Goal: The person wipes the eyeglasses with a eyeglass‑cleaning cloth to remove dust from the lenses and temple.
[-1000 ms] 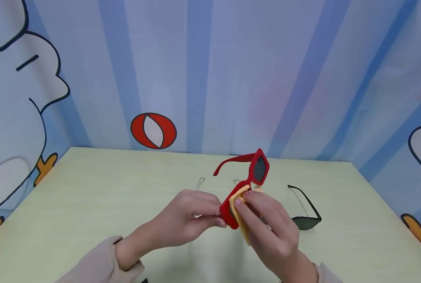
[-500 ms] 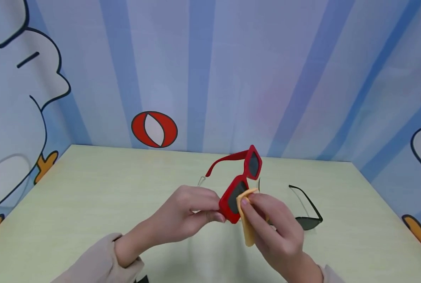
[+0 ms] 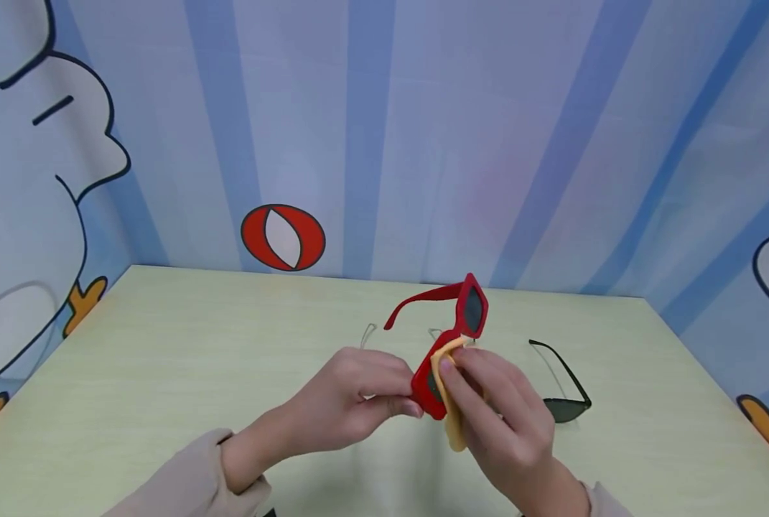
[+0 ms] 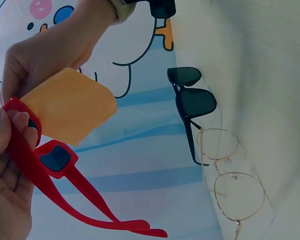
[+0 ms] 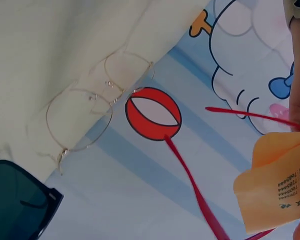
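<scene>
My left hand [image 3: 339, 398] pinches the outer corner of red-framed sunglasses [image 3: 471, 309], raised over the table with dark lenses and the temples unfolded. My right hand [image 3: 503, 420] pinches a folded yellow-orange cleaning cloth [image 3: 451, 424] between thumb and fingers, pressed on the lens nearer my left hand. Most of that lens is hidden behind the cloth. In the left wrist view the cloth [image 4: 72, 105] spreads out beside the red frame, and both red temples [image 4: 87, 192] hang downward. Small dark print shows on the cloth [image 5: 275, 182] in the right wrist view.
Black sunglasses [image 3: 566, 410] lie on the pale table [image 3: 229, 323], behind my right hand. Thin gold-rimmed eyeglasses [image 4: 264, 192] rest beside them, mostly covered by my hands in the head view. A blue striped cartoon backdrop [image 3: 416, 143] stands along the table's far edge.
The red sunglasses tilted up and left, baring more of the lens, then came back down and right. The cloth shifted slightly right and now covers most of that lens again.
</scene>
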Available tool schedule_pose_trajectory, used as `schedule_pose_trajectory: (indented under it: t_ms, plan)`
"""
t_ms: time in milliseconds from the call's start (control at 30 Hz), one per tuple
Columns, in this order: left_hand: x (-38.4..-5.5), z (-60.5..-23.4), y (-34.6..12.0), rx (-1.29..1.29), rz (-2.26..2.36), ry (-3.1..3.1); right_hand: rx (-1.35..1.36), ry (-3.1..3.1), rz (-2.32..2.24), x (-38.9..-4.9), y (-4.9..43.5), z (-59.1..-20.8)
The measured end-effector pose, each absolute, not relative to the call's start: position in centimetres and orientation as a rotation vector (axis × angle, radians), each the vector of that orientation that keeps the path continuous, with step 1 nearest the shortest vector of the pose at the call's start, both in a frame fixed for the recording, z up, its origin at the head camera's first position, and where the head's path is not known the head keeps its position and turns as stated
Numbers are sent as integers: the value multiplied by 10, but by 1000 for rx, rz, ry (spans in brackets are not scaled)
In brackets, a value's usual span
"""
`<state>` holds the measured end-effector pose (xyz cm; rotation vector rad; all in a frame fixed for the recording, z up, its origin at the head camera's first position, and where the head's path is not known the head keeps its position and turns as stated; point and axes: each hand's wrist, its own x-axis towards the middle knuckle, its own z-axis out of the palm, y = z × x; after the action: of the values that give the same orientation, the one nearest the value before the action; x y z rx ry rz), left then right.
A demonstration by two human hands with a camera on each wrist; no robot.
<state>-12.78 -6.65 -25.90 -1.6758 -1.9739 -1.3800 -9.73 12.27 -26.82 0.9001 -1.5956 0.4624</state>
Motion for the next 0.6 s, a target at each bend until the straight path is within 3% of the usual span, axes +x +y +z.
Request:
schedule_pose_trajectory:
  t_ms: [600]
  plan:
    - [-137, -261, -69, -1612, -1367, -1928, 936, -1606, 497, -105, 133, -275]
